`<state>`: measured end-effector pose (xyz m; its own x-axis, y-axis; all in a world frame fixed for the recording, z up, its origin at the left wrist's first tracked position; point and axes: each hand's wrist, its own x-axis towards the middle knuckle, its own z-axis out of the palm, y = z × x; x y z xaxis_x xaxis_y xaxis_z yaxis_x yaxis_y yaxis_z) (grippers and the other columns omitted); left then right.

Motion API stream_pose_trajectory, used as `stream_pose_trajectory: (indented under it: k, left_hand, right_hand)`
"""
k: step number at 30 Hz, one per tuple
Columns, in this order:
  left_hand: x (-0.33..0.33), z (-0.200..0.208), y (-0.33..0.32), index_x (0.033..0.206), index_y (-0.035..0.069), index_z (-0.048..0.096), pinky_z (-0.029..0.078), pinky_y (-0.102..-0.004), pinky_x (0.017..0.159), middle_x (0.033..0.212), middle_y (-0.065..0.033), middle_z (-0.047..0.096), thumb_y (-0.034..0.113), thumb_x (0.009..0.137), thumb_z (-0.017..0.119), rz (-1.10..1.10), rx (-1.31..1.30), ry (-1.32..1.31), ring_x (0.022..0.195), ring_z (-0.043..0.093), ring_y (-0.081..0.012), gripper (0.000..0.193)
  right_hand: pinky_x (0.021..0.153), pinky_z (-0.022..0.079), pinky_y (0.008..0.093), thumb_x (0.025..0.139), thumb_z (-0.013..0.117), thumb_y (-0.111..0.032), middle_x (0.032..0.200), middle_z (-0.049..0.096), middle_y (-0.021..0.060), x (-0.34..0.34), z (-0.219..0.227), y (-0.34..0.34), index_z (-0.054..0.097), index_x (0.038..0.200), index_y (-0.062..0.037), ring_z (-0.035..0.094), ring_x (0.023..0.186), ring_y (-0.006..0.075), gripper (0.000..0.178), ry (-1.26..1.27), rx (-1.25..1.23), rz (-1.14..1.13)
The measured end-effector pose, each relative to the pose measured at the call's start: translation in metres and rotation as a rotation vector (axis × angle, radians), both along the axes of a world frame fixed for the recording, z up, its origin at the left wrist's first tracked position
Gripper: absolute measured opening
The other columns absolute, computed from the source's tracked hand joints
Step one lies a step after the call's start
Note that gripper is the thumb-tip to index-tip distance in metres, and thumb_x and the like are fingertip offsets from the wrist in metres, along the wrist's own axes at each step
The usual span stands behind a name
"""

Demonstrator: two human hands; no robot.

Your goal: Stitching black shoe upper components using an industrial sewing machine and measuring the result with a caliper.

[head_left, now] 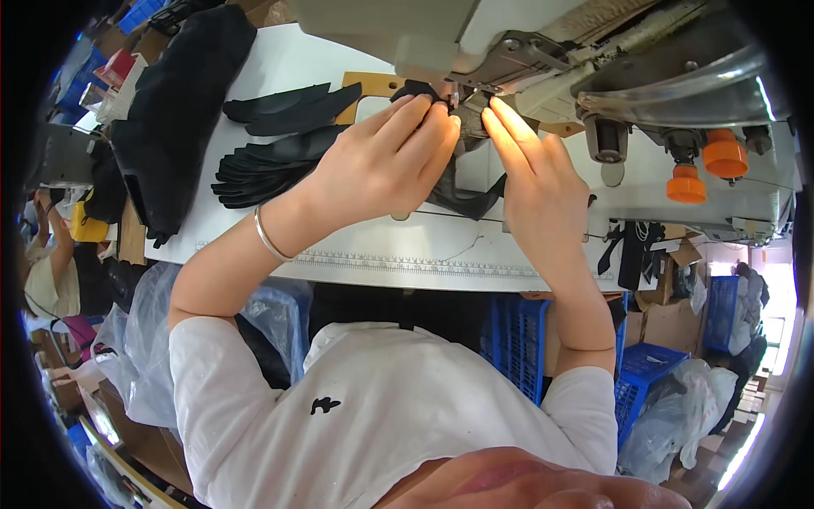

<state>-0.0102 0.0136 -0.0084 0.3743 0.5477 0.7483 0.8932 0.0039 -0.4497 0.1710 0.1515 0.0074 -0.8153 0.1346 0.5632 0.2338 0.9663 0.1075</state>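
A small black fabric piece (416,88) lies under the needle area of a sewing machine (500,64). At its left side my left hand (386,157) is closed, with bent fingers pinching the piece. From the right, my right hand (543,187) reaches in with two fingers extended side by side, their tips at the black material near the presser foot; its thumb is hidden. Below the needle, a black strip (471,204) hangs across the machine bed between my hands. Left of my left hand lie a fanned stack of black pieces (263,170) and a few loose black pieces (284,110).
A large black fabric bundle (186,110) lies on the white table (254,242) at the far left. A printed ruler strip (424,261) runs along the front edge. Orange knobs (725,154) stick out at the right. Blue crates (517,343) stand below the table.
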Motion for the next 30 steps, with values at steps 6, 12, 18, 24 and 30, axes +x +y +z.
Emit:
stream_pose_trajectory:
  k: [6,12,18,24,30]
  left_hand:
    - [-0.007,0.003,-0.005,0.102,-0.002,0.074,0.064,-0.0305,0.081,0.104,-0.0118,0.067,0.004,0.069,0.072,-0.026,-0.079,-0.053,0.097,0.070,-0.0260,0.033]
    - [-0.025,0.006,-0.005,0.107,0.001,0.074,0.064,-0.0315,0.082,0.108,-0.0114,0.068,0.004,0.072,0.072,-0.107,-0.119,-0.114,0.101,0.071,-0.0264,0.036]
    - [-0.036,0.011,-0.005,0.112,0.002,0.073,0.064,-0.0321,0.078,0.111,-0.0100,0.069,0.004,0.072,0.071,-0.182,-0.186,-0.229,0.094,0.072,-0.0251,0.040]
    - [-0.046,0.018,-0.006,0.115,0.004,0.074,0.063,-0.0343,0.080,0.112,-0.0080,0.070,0.008,0.070,0.069,-0.220,-0.255,-0.189,0.093,0.072,-0.0260,0.046]
    - [-0.058,0.018,0.000,0.102,0.007,0.074,0.061,-0.0324,0.071,0.108,-0.0028,0.072,0.008,0.077,0.071,-0.294,-0.213,-0.240,0.092,0.073,-0.0200,0.025]
  right_hand:
    - [0.072,0.056,0.0280,0.078,0.062,0.007,0.138,0.065,-0.0050,0.002,0.002,-0.006,0.065,0.136,-0.0101,0.060,0.086,0.0176,0.061,-0.033,0.020,-0.014]
    - [0.067,0.055,0.0275,0.077,0.062,0.008,0.136,0.065,-0.0024,-0.003,-0.003,-0.021,0.065,0.135,-0.0081,0.061,0.083,0.0156,0.060,-0.038,0.071,-0.092]
    - [0.062,0.054,0.0277,0.074,0.065,0.007,0.134,0.066,0.0021,-0.006,-0.004,-0.035,0.065,0.134,-0.0054,0.062,0.081,0.0154,0.061,-0.002,0.097,-0.124]
    - [0.059,0.053,0.0286,0.073,0.065,0.006,0.133,0.067,0.0052,-0.011,-0.007,-0.042,0.065,0.131,-0.0023,0.063,0.084,0.0158,0.059,-0.015,0.150,-0.172]
    - [0.057,0.054,0.0275,0.074,0.064,0.006,0.132,0.067,0.0083,-0.019,-0.009,-0.046,0.065,0.131,0.0003,0.063,0.085,0.0161,0.057,-0.023,0.185,-0.212]
